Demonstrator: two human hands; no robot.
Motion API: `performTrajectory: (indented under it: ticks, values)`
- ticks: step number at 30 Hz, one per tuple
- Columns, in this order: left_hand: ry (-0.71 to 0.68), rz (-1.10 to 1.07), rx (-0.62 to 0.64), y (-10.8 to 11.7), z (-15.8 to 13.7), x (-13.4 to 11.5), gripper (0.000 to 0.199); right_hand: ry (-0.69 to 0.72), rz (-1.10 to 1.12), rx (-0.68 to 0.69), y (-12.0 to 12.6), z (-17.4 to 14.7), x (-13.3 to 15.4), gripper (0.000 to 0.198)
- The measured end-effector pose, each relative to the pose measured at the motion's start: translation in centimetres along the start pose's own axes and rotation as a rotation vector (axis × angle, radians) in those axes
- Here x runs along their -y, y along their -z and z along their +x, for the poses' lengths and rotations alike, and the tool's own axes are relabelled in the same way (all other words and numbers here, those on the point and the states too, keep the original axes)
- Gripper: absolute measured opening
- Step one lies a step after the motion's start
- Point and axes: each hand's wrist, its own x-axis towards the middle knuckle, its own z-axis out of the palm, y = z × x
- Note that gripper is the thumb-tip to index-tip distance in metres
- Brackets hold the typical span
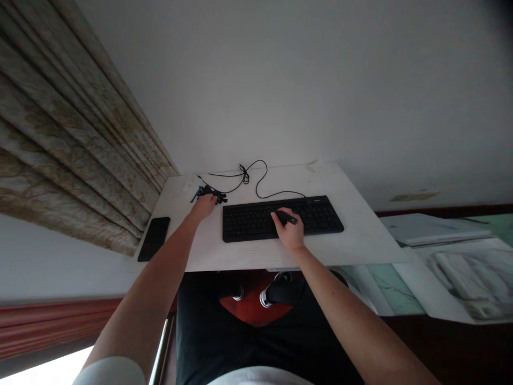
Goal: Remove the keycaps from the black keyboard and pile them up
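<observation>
A black keyboard [248, 224] lies on the white desk in front of me. My right hand [292, 232] is over its right half, closed around a slim black tool [286, 216]. The tool points left across the keys; its tip is too small to make out. At the keyboard's upper left, my left hand [205, 207] reaches into a pile of small black pieces [219, 197], possibly keycaps. Its fingers are drawn together, and what they hold, if anything, is hidden. A small blue item [196, 194] sticks out at the pile's left side.
The keyboard's black cable [262, 184] loops toward the wall, with a tied bundle in it. A black phone [154, 238] rests on the desk's left end, near the patterned curtain [80, 123]. Papers and wrapped items [465, 278] stand to the right, beyond the desk's edge.
</observation>
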Motion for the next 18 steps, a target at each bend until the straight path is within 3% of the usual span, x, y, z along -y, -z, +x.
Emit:
performTrajectory:
  ticks: [10,18]
  values:
    - [0.009,0.105,0.162,1.5,-0.7,2.7,0.033,-0.023,0.001,0.0,-0.1,0.1,-0.1,0.036]
    - [0.04,0.137,0.143,1.2,-1.0,3.1,0.033,-0.023,0.001,-0.018,-0.1,0.0,-0.2,0.037]
